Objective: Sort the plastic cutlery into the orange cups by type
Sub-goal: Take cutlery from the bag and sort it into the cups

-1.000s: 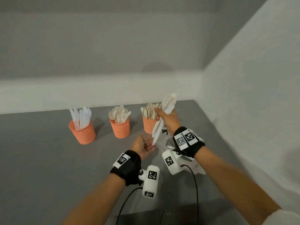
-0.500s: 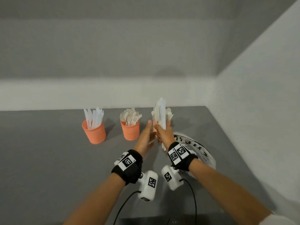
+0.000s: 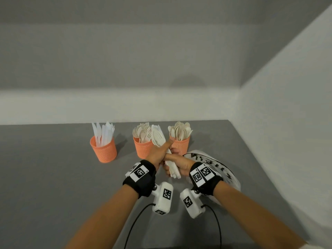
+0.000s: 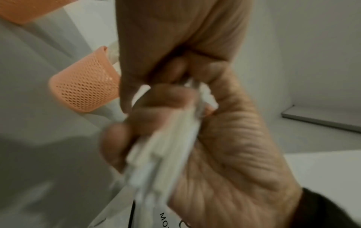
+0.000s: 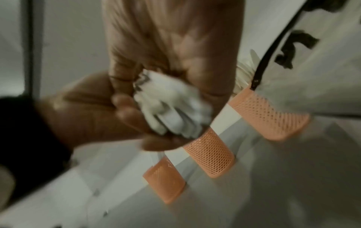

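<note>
Currently both sets of fingers curl around one cutlery bundle (image 3: pixel 164 151): left hand (image 3: pixel 158 155) high, right hand (image 3: pixel 179 163) on the handles, before the fork cup (image 3: pixel 142 149). Judged light, stiff and slippery; grip mid-handle. Beside them a white bag (image 3: pixel 219 168) carries black lettering, unreadable.

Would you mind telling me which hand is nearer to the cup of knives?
Left. The left hand grips the bundle of cutlery in front of the middle cup, nearer the cup of knives. The right hand grips the bundle's lower end, farther right.
</note>
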### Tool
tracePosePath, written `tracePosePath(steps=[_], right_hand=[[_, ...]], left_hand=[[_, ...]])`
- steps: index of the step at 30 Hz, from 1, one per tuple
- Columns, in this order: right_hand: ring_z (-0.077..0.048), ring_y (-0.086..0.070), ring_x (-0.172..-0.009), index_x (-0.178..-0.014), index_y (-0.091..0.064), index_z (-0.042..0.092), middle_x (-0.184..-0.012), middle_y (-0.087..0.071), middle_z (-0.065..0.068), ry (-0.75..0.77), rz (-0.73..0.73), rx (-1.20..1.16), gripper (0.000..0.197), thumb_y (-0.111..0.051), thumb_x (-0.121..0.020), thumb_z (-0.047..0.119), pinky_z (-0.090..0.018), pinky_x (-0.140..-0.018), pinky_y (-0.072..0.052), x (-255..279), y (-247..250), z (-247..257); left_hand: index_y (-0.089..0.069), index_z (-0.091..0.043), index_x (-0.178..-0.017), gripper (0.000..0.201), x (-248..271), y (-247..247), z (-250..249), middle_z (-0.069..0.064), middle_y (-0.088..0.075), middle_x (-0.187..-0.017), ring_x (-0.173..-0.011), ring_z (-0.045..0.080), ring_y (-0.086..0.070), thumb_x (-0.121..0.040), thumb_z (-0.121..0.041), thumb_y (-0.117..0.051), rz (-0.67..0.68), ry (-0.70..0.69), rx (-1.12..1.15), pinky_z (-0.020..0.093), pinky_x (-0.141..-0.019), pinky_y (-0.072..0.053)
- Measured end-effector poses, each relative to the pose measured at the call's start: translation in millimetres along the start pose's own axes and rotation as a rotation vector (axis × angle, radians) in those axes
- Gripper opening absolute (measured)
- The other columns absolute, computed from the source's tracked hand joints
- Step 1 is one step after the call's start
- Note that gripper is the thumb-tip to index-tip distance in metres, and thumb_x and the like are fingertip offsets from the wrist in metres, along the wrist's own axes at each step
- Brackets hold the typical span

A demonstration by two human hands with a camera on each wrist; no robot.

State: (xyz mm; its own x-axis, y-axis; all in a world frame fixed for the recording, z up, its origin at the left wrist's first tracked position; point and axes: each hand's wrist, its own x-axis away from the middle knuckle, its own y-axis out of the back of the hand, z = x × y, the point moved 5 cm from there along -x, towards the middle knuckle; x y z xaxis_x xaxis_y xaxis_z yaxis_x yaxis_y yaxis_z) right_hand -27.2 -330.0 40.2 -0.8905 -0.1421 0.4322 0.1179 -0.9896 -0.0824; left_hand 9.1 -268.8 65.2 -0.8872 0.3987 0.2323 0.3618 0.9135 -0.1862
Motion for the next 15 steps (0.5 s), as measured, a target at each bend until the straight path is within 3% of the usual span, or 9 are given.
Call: tracePosePath(steps=[2,5,6,8,10,11,13,15], right_hand=[[-0.014,-0.059,-0.059,-0.093,-0.058,0.006,-0.068,-0.06,-0.005,0.138,-0.171,0.177,0.008,-0.052,-0.089,0.009,-0.027,-0.063,-0.05,-7,10,5],[-0.025,-0.063,-0.083,-0.117,-0.052,0.003,-0.09,-0.064,-0.01,0.202,-0.366,0.467,0.039,-0.057,-0.079,0.011,-0.037,-0.079,-0.053,-12,12,4],[-0.028,-0.064,-0.081,-0.117,-0.051,0.004,-0.089,-0.065,-0.013,0.211,-0.395,0.5,0.039,-0.053,-0.079,0.01,-0.039,-0.077,-0.054,-14,10,4],[-0.022,-0.059,-0.057,-0.112,-0.049,0.008,-0.072,-0.06,-0.012,0.205,-0.427,0.396,0.026,-0.045,-0.087,0.008,-0.031,-0.054,-0.051,-18,9,2],[-0.011,-0.041,-0.034,-0.092,-0.05,0.007,-0.055,-0.042,-0.006,0.167,-0.444,0.125,0.015,-0.036,-0.094,0.01,-0.018,-0.036,-0.033,-17,14,3],[-0.007,-0.033,-0.028,-0.081,-0.048,0.009,-0.049,-0.035,-0.003,0.132,-0.418,-0.015,0.022,-0.032,-0.096,0.013,-0.014,-0.033,-0.027,-16,19,0],[-0.004,-0.024,-0.024,-0.071,-0.046,0.014,-0.039,-0.029,0.004,0.07,-0.252,-0.242,0.031,-0.031,-0.097,0.021,-0.011,-0.03,-0.021,-12,21,-2],[-0.003,-0.022,-0.024,-0.068,-0.046,0.016,-0.033,-0.027,0.009,0.036,-0.103,-0.333,0.037,-0.034,-0.098,0.035,-0.011,-0.029,-0.02,-6,21,-5]], left_hand=[[-0.055,-0.012,-0.069,0.027,-7,8,1,0.003,-0.068,-0.063,-0.052,0.013,-0.064,-0.086,-0.031,-0.063,-0.166,-0.021,-0.033,0.018,-0.044,-0.046],[-0.059,-0.011,-0.068,0.026,-13,8,-1,0.005,-0.067,-0.07,-0.061,0.014,-0.062,-0.086,-0.029,-0.064,-0.262,-0.079,-0.128,0.025,-0.06,-0.049],[-0.061,-0.007,-0.071,0.024,-13,5,-3,0.006,-0.065,-0.071,-0.062,0.013,-0.06,-0.086,-0.026,-0.064,-0.244,-0.091,-0.166,0.025,-0.061,-0.048],[-0.061,-0.002,-0.089,0.019,-13,-2,-7,0.005,-0.062,-0.077,-0.066,0.011,-0.058,-0.084,-0.02,-0.065,-0.143,-0.11,-0.257,0.019,-0.057,-0.045],[-0.055,-0.003,-0.103,0.028,-14,-5,-7,0.005,-0.061,-0.084,-0.072,0.012,-0.058,-0.083,-0.019,-0.066,-0.002,-0.102,-0.316,0.019,-0.06,-0.047],[-0.053,-0.003,-0.107,0.031,-15,-5,-5,0.005,-0.061,-0.086,-0.074,0.013,-0.058,-0.083,-0.02,-0.066,0.048,-0.085,-0.324,0.022,-0.066,-0.049],[-0.054,-0.008,-0.101,0.023,-13,0,-3,0.001,-0.059,-0.079,-0.072,0.011,-0.057,-0.086,-0.022,-0.064,0.097,-0.055,-0.289,0.027,-0.077,-0.05],[-0.057,-0.014,-0.084,0.01,-9,4,-3,-0.003,-0.057,-0.066,-0.06,0.006,-0.054,-0.088,-0.022,-0.061,0.12,-0.057,-0.202,0.024,-0.074,-0.05]])
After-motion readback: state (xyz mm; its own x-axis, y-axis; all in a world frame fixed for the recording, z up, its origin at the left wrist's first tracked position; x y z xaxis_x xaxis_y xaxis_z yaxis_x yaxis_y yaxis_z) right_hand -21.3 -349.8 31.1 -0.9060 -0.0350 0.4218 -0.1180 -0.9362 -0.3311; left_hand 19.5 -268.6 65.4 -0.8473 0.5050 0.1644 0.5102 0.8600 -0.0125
